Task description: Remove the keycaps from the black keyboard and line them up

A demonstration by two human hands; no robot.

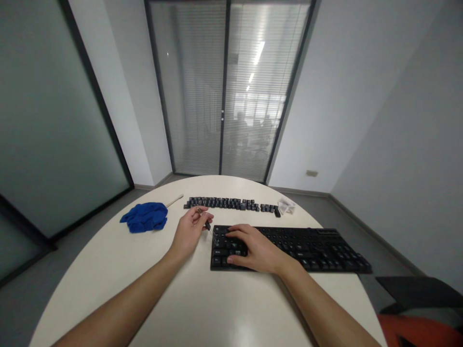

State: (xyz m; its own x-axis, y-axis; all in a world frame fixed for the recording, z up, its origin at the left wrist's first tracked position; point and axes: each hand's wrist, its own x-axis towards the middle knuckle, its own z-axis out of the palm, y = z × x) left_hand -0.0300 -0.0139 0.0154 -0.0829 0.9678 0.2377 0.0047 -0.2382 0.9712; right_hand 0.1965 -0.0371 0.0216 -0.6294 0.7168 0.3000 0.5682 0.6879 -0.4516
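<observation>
A black keyboard lies on the pale round table, right of centre. My left hand is closed around a small tool with a dark handle; its thin wire end reaches the keyboard's upper left corner. Over the keyboard's left part rests my right hand, fingers apart on the keys, its thumb near the front edge. Whether it holds a key is not visible. Behind the keyboard, loose black keycaps lie in rows.
A crumpled blue cloth lies at the left, with a white-handled brush beside it. Clear plastic sits at the right end of the keycaps. A black and red chair stands beyond the table's right edge.
</observation>
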